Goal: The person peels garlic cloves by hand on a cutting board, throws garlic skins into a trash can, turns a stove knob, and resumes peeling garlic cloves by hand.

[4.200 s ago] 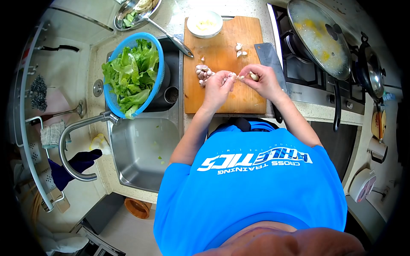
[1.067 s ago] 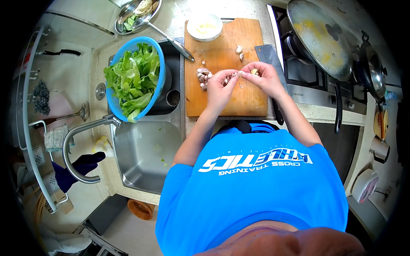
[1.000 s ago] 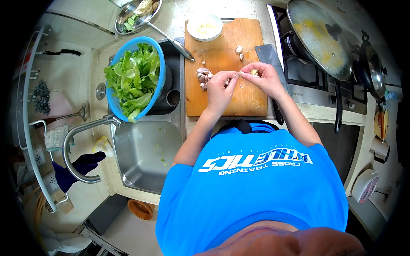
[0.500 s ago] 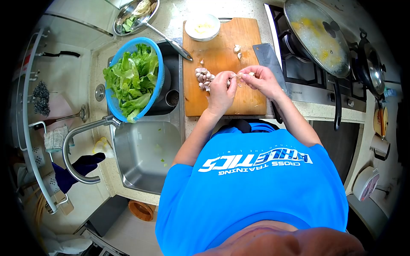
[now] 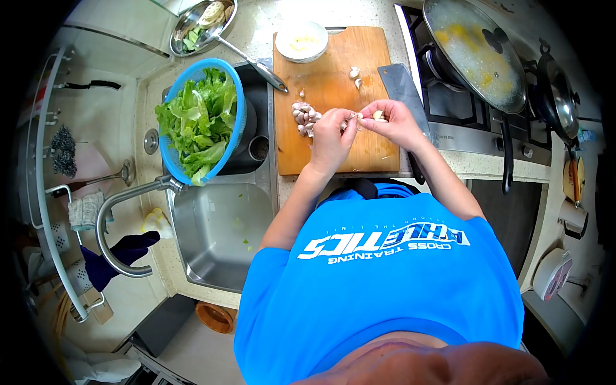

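Over the wooden cutting board (image 5: 340, 70), my left hand (image 5: 332, 138) and my right hand (image 5: 394, 125) meet at the fingertips, both pinched on a small garlic clove (image 5: 357, 117). Pale peeled cloves (image 5: 379, 116) show against the curled fingers of my right hand. Just left of my left hand lies a pile of unpeeled garlic cloves (image 5: 303, 115). A few more cloves (image 5: 355, 74) rest farther back on the board. The white bowl (image 5: 301, 42) at the board's back left corner holds pale pieces. A cleaver (image 5: 403, 93) lies along the right edge.
Left of the board, a blue basket of lettuce (image 5: 240, 122) stands over the sink (image 5: 221, 231), beside the curved faucet (image 5: 102, 221). A metal bowl (image 5: 232, 13) with a ladle (image 5: 253, 62) is behind. On the stove at right sit a lidded pan (image 5: 475, 54) and a wok (image 5: 557, 96).
The view has shifted slightly. My fingertips have stayed together over the board while working the clove, and the peeled cloves in my right hand show more clearly than half a second ago.
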Motion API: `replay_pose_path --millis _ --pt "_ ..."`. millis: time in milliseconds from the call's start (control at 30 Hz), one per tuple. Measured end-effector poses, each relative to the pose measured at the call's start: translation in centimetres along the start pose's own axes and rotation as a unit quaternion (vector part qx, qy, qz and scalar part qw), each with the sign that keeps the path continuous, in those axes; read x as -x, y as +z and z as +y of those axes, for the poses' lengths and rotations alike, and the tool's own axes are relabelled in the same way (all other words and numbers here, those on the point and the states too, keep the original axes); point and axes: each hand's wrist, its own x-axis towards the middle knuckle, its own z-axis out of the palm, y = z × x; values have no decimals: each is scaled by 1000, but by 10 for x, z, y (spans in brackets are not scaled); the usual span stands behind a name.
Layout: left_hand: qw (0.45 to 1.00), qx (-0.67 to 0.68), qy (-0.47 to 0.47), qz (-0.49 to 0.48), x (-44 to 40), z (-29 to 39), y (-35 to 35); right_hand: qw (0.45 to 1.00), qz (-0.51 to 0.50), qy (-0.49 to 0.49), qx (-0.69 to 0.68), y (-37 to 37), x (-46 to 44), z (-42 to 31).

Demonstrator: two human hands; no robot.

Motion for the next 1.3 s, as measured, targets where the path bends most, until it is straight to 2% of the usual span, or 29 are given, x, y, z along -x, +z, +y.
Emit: replay_pose_path --millis 100,300,433,500,533,600,733,800,833,900,933,1000,1033,1100,1233,1300 --pt "1000 -17 7 -4 0 -2 1 998 15 -6 69 1 0 -2" --pt "999 -37 14 -12 1 -5 2 993 13 8 113 2 2 -11" --pt "999 1 -28 -34 5 -13 2 998 -9 32 52 0 1 -5" --pt "971 132 -178 -86 7 -13 1 999 -25 30 -4 0 -1 1" --pt "971 132 -179 -86 7 -15 2 999 -25 30 -4 -1 -1 1" --pt "926 262 -248 -109 8 -19 2 991 -57 82 -85 -4 -2 -3" --pt "930 254 -240 -112 8 -18 2 989 -62 82 -103 -1 -3 -6" --pt "965 165 -169 -111 7 -15 1 991 -67 79 -89 -1 -3 -8" --pt "965 165 -170 -111 7 -14 1 991 -67 80 -89 -3 -3 -7" --pt "938 229 -230 -117 7 -13 -1 981 -95 97 -138 -7 -4 -4" --pt "939 229 -230 -117 6 -14 -3 981 -95 97 -138 -7 -5 -2" --pt "815 460 -323 -144 4 -15 -7 953 -97 139 -251 -5 -5 2" --pt "815 460 -323 -144 4 -16 -6 953 -97 139 -251 -4 -4 1" --pt "762 539 -335 -129 5 -19 -2 903 -107 152 -387 0 -2 -3" --pt "779 522 -332 -105 8 -18 0 897 -80 153 -407 1 -2 -1" --pt "839 444 -307 -67 8 -14 1 917 -28 140 -373 0 -3 5"
